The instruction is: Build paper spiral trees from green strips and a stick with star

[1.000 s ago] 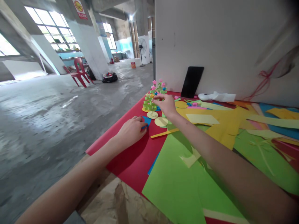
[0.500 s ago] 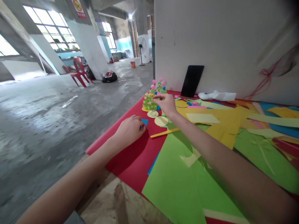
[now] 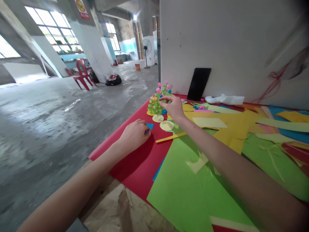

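The far paper plants (image 3: 157, 109) are light green, with pink, blue and yellow stars (image 3: 159, 84). A paper scrap (image 3: 150, 126) nearer left is blue, the sheet under it (image 3: 138, 164) plain red. The near sheet at right (image 3: 178, 183) is lime green, the discs (image 3: 166, 125) pale yellow, the phone (image 3: 199, 83) black.

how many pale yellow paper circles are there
2: one circle just in front of the green paper plants, the other circle nearer and to its right. More may be hidden.
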{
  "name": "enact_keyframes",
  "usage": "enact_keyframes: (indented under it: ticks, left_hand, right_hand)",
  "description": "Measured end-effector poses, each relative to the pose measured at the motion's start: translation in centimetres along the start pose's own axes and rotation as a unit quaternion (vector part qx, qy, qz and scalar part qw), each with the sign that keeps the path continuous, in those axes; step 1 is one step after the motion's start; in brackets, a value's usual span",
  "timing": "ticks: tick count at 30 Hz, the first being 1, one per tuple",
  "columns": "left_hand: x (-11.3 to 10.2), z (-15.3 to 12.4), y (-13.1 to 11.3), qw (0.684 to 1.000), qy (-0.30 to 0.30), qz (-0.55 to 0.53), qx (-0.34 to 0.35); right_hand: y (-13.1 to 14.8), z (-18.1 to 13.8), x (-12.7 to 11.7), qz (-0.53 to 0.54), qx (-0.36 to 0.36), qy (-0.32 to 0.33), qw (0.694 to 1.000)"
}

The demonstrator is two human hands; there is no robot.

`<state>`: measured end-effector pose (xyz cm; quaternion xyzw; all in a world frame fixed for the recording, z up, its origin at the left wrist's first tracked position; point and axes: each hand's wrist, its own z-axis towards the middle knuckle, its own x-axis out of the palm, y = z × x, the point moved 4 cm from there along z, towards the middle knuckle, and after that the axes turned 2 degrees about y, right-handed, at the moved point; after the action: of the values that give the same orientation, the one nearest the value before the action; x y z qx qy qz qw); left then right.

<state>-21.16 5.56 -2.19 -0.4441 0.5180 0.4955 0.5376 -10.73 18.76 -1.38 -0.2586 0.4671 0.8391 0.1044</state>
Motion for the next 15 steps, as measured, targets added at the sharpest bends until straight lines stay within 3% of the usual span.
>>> enact_keyframes:
  ticks: [15]
  left_hand:
    - [-0.16, -0.03, 0.01, 1.0, -0.007, -0.002, -0.002]
  right_hand:
    - [-0.31, -0.67, -0.7, 0.014, 0.026, -0.006, 1.0]
